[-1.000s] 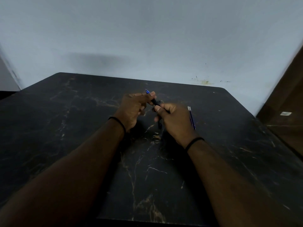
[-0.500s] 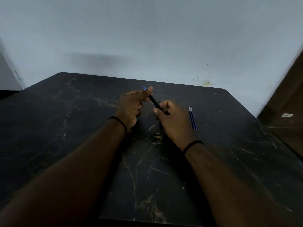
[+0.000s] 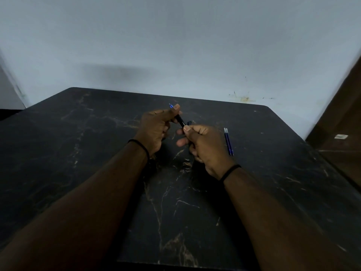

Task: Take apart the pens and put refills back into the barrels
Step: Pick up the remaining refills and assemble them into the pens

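Slim black plastic pen (image 3: 180,120) slants from upper left to lower right, left hand (image 3: 156,128) gripping its blue-tipped end, right hand (image 3: 203,145) pinching the lower end.

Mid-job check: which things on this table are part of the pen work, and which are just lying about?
Part of the job:
- black pen, blue tip showing, held by left hand and right hand
- two blue refills lying side by side on the table

Lying about:
- small white tag on the brown surface at right
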Action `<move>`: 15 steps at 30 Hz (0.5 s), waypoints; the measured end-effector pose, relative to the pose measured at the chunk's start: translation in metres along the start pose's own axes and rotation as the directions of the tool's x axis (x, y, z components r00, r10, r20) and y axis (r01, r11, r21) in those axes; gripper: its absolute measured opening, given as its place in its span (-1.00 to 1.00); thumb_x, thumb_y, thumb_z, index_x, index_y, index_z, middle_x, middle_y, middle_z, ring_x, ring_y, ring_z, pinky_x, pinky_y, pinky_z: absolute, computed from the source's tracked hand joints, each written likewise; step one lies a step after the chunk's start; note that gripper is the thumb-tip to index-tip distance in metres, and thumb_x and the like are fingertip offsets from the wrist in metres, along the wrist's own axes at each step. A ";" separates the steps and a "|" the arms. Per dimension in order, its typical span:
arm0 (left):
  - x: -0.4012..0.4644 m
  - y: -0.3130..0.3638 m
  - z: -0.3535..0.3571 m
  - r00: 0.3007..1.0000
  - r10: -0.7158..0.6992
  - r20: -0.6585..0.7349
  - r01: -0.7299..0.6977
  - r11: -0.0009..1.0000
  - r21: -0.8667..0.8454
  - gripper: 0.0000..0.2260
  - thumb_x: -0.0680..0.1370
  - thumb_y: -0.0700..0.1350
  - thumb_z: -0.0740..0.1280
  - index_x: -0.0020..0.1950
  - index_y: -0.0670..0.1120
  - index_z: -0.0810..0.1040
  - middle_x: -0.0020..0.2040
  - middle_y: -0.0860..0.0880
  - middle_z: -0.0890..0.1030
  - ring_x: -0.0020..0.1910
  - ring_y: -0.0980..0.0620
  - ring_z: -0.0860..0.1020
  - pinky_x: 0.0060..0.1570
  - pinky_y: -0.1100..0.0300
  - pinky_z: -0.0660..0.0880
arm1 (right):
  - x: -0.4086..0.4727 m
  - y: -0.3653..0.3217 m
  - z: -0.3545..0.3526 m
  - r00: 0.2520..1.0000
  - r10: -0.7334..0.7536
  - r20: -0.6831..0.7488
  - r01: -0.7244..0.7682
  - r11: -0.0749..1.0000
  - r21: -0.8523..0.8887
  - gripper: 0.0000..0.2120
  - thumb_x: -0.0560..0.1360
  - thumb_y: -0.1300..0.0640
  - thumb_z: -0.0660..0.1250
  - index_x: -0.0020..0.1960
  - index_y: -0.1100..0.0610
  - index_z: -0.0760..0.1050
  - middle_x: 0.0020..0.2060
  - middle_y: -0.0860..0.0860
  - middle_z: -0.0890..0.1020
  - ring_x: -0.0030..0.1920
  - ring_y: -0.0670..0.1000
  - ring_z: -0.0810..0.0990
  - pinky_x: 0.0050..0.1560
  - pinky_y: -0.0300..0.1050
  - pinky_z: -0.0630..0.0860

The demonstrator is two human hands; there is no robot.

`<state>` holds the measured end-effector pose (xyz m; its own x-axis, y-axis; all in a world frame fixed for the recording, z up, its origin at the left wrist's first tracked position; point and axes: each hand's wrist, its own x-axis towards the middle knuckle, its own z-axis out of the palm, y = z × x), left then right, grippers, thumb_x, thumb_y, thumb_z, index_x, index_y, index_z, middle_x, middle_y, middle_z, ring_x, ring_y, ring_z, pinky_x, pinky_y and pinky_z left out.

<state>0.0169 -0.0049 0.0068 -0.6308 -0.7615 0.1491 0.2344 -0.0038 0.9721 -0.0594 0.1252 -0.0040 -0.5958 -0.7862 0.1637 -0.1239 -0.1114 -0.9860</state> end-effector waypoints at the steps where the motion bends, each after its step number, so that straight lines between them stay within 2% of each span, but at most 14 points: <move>1: 0.001 -0.001 -0.001 1.000 -0.002 -0.003 0.002 1.000 0.000 -0.78 0.54 -0.02 0.41 -0.08 -0.19 0.66 -0.42 0.05 0.55 -0.49 0.08 0.21 -0.49 0.17 0.07 | 0.000 -0.001 0.000 1.000 0.015 0.007 -0.016 1.000 0.009 -0.75 0.66 0.14 0.21 -0.04 0.22 0.61 -0.37 0.08 0.65 -0.65 -0.16 0.25 -0.66 -0.35 0.16; 5: 0.003 -0.002 -0.002 1.000 0.010 -0.007 -0.010 1.000 0.001 -0.79 0.54 0.00 0.41 -0.12 -0.14 0.68 -0.40 0.06 0.57 -0.51 0.10 0.23 -0.55 0.25 0.11 | 0.000 0.000 0.000 1.000 -0.003 0.000 0.003 0.999 -0.035 -0.76 0.66 0.13 0.21 -0.03 0.19 0.62 -0.36 0.06 0.65 -0.64 -0.18 0.27 -0.64 -0.36 0.18; 7: 0.004 -0.002 0.000 0.998 0.035 -0.049 -0.035 0.999 0.017 -0.73 0.56 0.07 0.38 -0.18 -0.10 0.67 -0.43 0.09 0.55 -0.56 0.13 0.28 -0.60 0.32 0.15 | 0.001 0.001 0.000 0.998 -0.041 -0.038 0.039 0.997 -0.068 -0.76 0.66 0.12 0.21 -0.03 0.17 0.62 -0.37 0.05 0.64 -0.61 -0.17 0.30 -0.58 -0.35 0.24; 8: 0.006 -0.001 0.000 0.992 0.070 -0.108 -0.061 0.995 0.085 -0.68 0.57 0.13 0.34 -0.21 -0.07 0.65 -0.46 0.10 0.54 -0.59 0.17 0.34 -0.60 0.34 0.23 | 0.002 0.002 0.000 0.996 -0.066 -0.067 0.059 0.993 -0.102 -0.76 0.65 0.12 0.22 -0.04 0.16 0.63 -0.38 0.04 0.64 -0.56 -0.13 0.35 -0.52 -0.30 0.30; 9: 0.008 -0.001 -0.003 0.973 0.143 -0.179 -0.100 0.968 0.231 -0.64 0.57 0.17 0.31 -0.26 -0.05 0.64 -0.47 0.11 0.54 -0.58 0.21 0.40 -0.56 0.35 0.31 | 0.003 0.002 0.000 0.990 -0.095 -0.102 0.079 0.986 -0.145 -0.76 0.65 0.11 0.22 -0.04 0.14 0.63 -0.37 0.03 0.64 -0.50 -0.06 0.41 -0.44 -0.21 0.37; 10: 0.011 -0.001 -0.007 0.939 0.256 -0.230 -0.137 0.891 0.433 -0.60 0.58 0.20 0.29 -0.32 -0.02 0.60 -0.48 0.10 0.52 -0.56 0.21 0.43 -0.51 0.31 0.35 | 0.004 0.003 -0.001 0.981 -0.125 -0.145 0.096 0.977 -0.192 -0.77 0.65 0.11 0.23 -0.05 0.12 0.63 -0.37 0.02 0.64 -0.42 0.05 0.48 -0.35 -0.12 0.44; 11: 0.014 -0.002 -0.014 0.898 0.369 -0.238 -0.149 0.766 0.625 -0.56 0.58 0.21 0.27 -0.40 -0.02 0.53 -0.51 0.08 0.46 -0.55 0.16 0.41 -0.48 0.26 0.33 | 0.006 0.004 -0.002 0.969 -0.158 -0.189 0.111 0.965 -0.236 -0.78 0.65 0.11 0.23 -0.07 0.09 0.63 -0.38 0.00 0.64 -0.35 0.12 0.54 -0.25 -0.08 0.50; 12: 0.016 -0.002 -0.020 0.868 0.449 -0.215 -0.140 0.634 0.761 -0.51 0.57 0.21 0.27 -0.46 -0.03 0.44 -0.54 0.06 0.39 -0.56 0.11 0.35 -0.47 0.24 0.26 | 0.008 0.006 -0.004 0.955 -0.189 -0.231 0.122 0.954 -0.274 -0.78 0.64 0.11 0.23 -0.10 0.05 0.61 -0.39 -0.04 0.64 -0.31 0.10 0.60 -0.21 -0.13 0.53; 14: 0.019 -0.002 -0.030 0.867 0.482 -0.128 -0.134 0.472 0.871 -0.48 0.55 0.23 0.27 -0.50 -0.05 0.35 -0.56 0.04 0.31 -0.58 0.07 0.29 -0.46 0.25 0.22 | 0.010 0.009 -0.007 0.931 -0.226 -0.288 0.127 0.937 -0.326 -0.77 0.64 0.07 0.23 -0.14 -0.03 0.59 -0.43 -0.08 0.62 -0.36 -0.15 0.60 -0.32 -0.42 0.45; 15: 0.022 -0.003 -0.032 0.898 0.434 -0.072 -0.131 0.419 0.899 -0.49 0.53 0.26 0.27 -0.49 -0.06 0.39 -0.55 0.02 0.34 -0.57 0.05 0.33 -0.45 0.25 0.27 | 0.011 0.010 -0.007 0.924 -0.235 -0.301 0.125 0.931 -0.343 -0.77 0.64 0.06 0.22 -0.14 -0.04 0.58 -0.44 -0.09 0.61 -0.40 -0.23 0.56 -0.37 -0.47 0.39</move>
<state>0.0262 -0.0420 0.0014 -0.4114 -0.7320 0.5431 -0.4840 0.6804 0.5503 -0.0730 0.1199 -0.0119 -0.7602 -0.5177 0.3927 -0.4623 0.0063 -0.8867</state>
